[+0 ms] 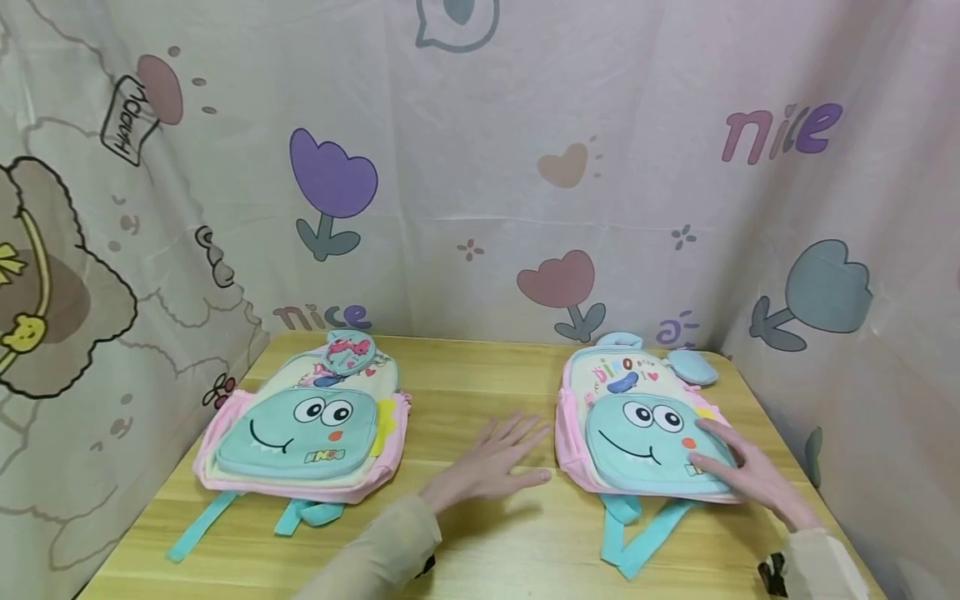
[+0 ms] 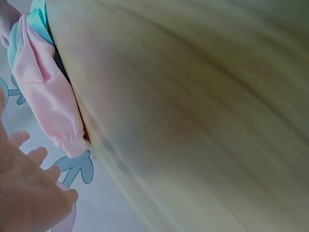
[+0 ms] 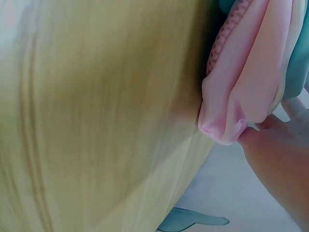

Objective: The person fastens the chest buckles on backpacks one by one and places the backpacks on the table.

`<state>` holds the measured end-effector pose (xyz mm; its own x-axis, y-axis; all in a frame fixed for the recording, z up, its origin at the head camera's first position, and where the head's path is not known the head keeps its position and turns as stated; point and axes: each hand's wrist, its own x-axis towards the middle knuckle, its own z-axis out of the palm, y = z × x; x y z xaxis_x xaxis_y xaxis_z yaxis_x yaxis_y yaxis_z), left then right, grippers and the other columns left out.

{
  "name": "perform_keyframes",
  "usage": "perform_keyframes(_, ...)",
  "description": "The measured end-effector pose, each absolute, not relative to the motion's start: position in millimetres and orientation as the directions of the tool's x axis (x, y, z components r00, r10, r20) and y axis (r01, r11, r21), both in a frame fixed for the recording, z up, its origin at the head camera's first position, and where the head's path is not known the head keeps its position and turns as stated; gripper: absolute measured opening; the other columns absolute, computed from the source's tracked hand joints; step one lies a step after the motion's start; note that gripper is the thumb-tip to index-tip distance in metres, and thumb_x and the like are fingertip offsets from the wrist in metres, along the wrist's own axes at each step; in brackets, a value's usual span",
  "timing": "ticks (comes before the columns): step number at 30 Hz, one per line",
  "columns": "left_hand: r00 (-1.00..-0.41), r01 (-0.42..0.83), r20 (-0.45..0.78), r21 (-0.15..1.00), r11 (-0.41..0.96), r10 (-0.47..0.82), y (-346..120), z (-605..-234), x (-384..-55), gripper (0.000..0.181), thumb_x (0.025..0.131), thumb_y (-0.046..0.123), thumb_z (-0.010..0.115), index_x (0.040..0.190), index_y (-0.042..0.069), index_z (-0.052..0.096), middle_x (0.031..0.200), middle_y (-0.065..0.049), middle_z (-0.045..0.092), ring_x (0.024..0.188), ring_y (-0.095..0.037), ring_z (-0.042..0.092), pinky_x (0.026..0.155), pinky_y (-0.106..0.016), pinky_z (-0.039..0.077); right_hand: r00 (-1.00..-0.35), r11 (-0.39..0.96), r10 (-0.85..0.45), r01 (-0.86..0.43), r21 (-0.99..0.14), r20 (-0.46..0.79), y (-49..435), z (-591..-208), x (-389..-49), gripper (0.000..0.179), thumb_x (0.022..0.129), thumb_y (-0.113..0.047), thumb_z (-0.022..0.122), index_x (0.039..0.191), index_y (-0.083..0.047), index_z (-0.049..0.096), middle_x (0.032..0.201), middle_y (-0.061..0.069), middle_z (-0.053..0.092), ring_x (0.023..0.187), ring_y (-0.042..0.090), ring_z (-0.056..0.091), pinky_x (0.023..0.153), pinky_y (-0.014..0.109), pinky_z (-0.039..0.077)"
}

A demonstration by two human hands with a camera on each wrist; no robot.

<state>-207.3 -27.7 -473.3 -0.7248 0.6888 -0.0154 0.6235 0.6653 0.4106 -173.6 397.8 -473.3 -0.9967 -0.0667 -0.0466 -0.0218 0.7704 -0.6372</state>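
Two matching children's backpacks with a cartoon dinosaur face lie face up on the table. My right hand (image 1: 750, 473) rests on the lower right side of the right backpack (image 1: 637, 437), thumb and fingers apart on its front pocket. In the right wrist view, that hand touches the pink side pocket (image 3: 241, 92). My left hand (image 1: 491, 462) is over the table just left of the same backpack, its fingers spread and nothing in them. The left wrist view shows its fingers apart from the pink side (image 2: 48, 101) of a backpack.
The other backpack (image 1: 300, 442) lies at the table's left, a round pouch (image 1: 349, 356) on its top. A blue pouch (image 1: 692, 367) lies beside the right backpack. Turquoise straps (image 1: 633, 537) extend toward the front. A printed curtain (image 1: 465, 183) hangs behind the wooden table (image 1: 480, 375).
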Motion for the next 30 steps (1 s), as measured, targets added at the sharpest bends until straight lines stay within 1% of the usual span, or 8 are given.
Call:
perform_keyframes(7, -0.688, 0.662, -0.016, 0.395, 0.637, 0.725, -17.0, -473.5, -212.1, 0.068, 0.103, 0.061, 0.035, 0.162, 0.034, 0.015, 0.172, 0.003, 0.007, 0.159, -0.030, 0.008, 0.125, -0.063, 0.009, -0.993, 0.741, -0.119, -0.094, -0.665, 0.007, 388.2, -475.0, -175.3, 0.076, 0.090, -0.036, 0.075, 0.152, -0.007, 0.042, 0.158, 0.032, 0.032, 0.142, 0.063, 0.022, 0.105, 0.080, 0.020)
perform_keyframes(16, -0.679, 0.671, -0.013, 0.396, 0.627, 0.734, -17.7, -478.3, -216.3, 0.066, 0.103, 0.061, 0.037, 0.160, 0.030, 0.027, 0.171, 0.008, 0.007, 0.160, -0.025, 0.004, 0.127, -0.059, 0.007, -0.984, 0.697, -0.173, -0.154, -0.700, 0.044, 378.9, -476.4, -176.9, 0.072, 0.087, -0.027, 0.077, 0.149, -0.006, 0.046, 0.156, 0.032, 0.034, 0.142, 0.063, 0.021, 0.106, 0.080, 0.018)
perform_keyframes(20, -0.681, 0.666, 0.009, 0.421, 0.615, 0.732, -20.5, -478.0, -216.2, 0.067, 0.102, 0.061, 0.041, 0.158, 0.025, 0.034, 0.170, 0.007, 0.016, 0.160, -0.022, 0.005, 0.128, -0.057, 0.006, -0.983, 0.697, -0.180, -0.149, -0.702, 0.029, 376.2, -477.1, -177.7, 0.070, 0.088, -0.027, 0.077, 0.148, -0.008, 0.047, 0.157, 0.032, 0.033, 0.143, 0.061, 0.021, 0.106, 0.080, 0.019)
perform_keyframes(25, -0.687, 0.674, 0.050, 0.415, 0.610, 0.725, -23.2, -474.3, -217.2, 0.061, 0.100, 0.059, 0.047, 0.146, 0.020, 0.047, 0.163, 0.003, 0.036, 0.159, -0.023, 0.013, 0.128, -0.055, 0.012, -0.981, 0.701, -0.192, -0.156, -0.696, 0.026, 371.5, -476.6, -178.2, 0.068, 0.087, -0.029, 0.078, 0.147, -0.009, 0.050, 0.157, 0.031, 0.035, 0.142, 0.061, 0.023, 0.106, 0.079, 0.022)
perform_keyframes(26, -0.688, 0.678, 0.059, 0.410, 0.611, 0.723, -23.6, -473.4, -217.6, 0.059, 0.100, 0.059, 0.048, 0.143, 0.018, 0.049, 0.160, 0.001, 0.040, 0.159, -0.024, 0.015, 0.128, -0.054, 0.014, -0.979, 0.699, -0.199, -0.165, -0.696, 0.033, 370.4, -476.7, -178.1, 0.067, 0.087, -0.029, 0.078, 0.146, -0.009, 0.051, 0.157, 0.030, 0.036, 0.142, 0.060, 0.024, 0.115, 0.069, 0.024)
perform_keyframes(28, -0.689, 0.683, 0.076, 0.401, 0.610, 0.721, -24.3, -471.8, -218.5, 0.055, 0.099, 0.058, 0.051, 0.135, 0.017, 0.052, 0.151, -0.001, 0.047, 0.158, -0.025, 0.019, 0.128, -0.052, 0.018, -0.975, 0.687, -0.217, -0.188, -0.702, 0.048, 368.3, -476.5, -178.2, 0.065, 0.086, -0.026, 0.078, 0.144, -0.008, 0.053, 0.156, 0.030, 0.038, 0.142, 0.061, 0.024, 0.115, 0.070, 0.024)
perform_keyframes(29, -0.690, 0.686, 0.084, 0.395, 0.611, 0.719, -24.5, -471.0, -218.9, 0.054, 0.098, 0.059, 0.052, 0.132, 0.017, 0.053, 0.146, -0.002, 0.050, 0.157, -0.026, 0.022, 0.127, -0.050, 0.020, -0.972, 0.683, -0.227, -0.200, -0.702, 0.056, 367.1, -476.8, -178.1, 0.064, 0.086, -0.026, 0.078, 0.143, -0.008, 0.054, 0.155, 0.030, 0.039, 0.141, 0.061, 0.025, 0.121, 0.057, 0.025)
perform_keyframes(30, -0.690, 0.690, 0.093, 0.385, 0.613, 0.718, -24.8, -470.4, -219.4, 0.054, 0.097, 0.059, 0.053, 0.129, 0.016, 0.053, 0.141, -0.002, 0.051, 0.154, -0.026, 0.028, 0.127, -0.048, 0.024, -0.971, 0.680, -0.232, -0.205, -0.704, 0.058, 365.8, -476.7, -178.2, 0.064, 0.086, -0.025, 0.078, 0.143, -0.008, 0.055, 0.155, 0.029, 0.039, 0.141, 0.061, 0.026, 0.121, 0.057, 0.025)
